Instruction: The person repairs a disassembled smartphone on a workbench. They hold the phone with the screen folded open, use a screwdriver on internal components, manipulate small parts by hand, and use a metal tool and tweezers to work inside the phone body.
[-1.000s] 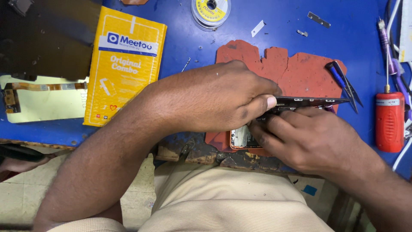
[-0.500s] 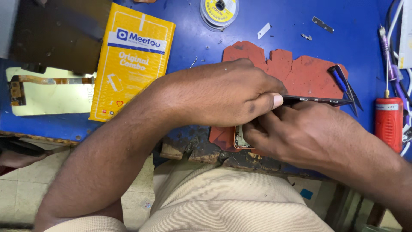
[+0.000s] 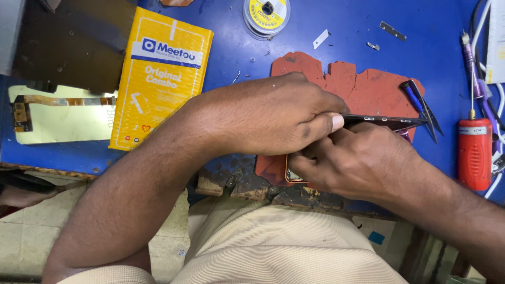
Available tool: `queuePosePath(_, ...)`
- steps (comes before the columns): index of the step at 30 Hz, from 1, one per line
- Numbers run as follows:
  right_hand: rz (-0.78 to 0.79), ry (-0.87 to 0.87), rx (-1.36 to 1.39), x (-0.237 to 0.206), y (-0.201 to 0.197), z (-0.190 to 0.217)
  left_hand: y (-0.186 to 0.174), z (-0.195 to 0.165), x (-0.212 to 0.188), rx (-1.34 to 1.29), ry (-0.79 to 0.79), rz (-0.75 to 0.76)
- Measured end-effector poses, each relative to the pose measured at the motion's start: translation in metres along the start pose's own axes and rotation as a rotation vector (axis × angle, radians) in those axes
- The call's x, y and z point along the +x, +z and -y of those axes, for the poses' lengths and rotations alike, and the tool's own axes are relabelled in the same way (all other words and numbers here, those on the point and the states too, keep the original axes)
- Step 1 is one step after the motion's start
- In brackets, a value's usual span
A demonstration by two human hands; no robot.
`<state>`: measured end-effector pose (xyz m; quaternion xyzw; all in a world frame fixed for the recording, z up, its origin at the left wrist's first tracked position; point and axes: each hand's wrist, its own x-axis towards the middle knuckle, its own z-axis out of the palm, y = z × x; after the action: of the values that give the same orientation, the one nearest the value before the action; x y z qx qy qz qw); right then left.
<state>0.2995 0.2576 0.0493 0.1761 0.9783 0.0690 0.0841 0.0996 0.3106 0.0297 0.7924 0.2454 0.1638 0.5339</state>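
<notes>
My left hand [image 3: 273,115] lies across a phone held edge-on over a worn red mat [image 3: 368,87]. Its thumb tip presses on the phone's thin dark panel [image 3: 386,121], which sticks out to the right. My right hand [image 3: 363,163] grips the same phone from below and from the right, fingers curled under it. Only a copper-rimmed corner of the phone body [image 3: 291,177] shows between the two hands; the rest is hidden by them.
A yellow padded package [image 3: 163,73] lies at the left on the blue bench, with a pale panel with a flex cable [image 3: 63,113] beyond it. A wire spool [image 3: 265,16] sits at the top. Tweezers [image 3: 421,108], a red cylindrical tool [image 3: 473,152] and cables are at the right.
My right hand has slid up and closed over the phone, so its open inside no longer shows. The left hand keeps its grip.
</notes>
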Motion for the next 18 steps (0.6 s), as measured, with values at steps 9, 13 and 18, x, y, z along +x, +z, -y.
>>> queuePosePath(9,-0.112,0.074,0.122,-0.014,-0.014,-0.001,0.000,-0.001,-0.002,0.002,0.008,0.006)
queuePosePath(13,-0.063,0.361,0.307,-0.041,-0.024,0.004,0.000,0.000,-0.002,0.048,-0.016,0.025)
queuePosePath(18,-0.271,0.699,0.401,-0.067,-0.004,0.031,-0.001,-0.005,0.001,0.058,0.005,0.013)
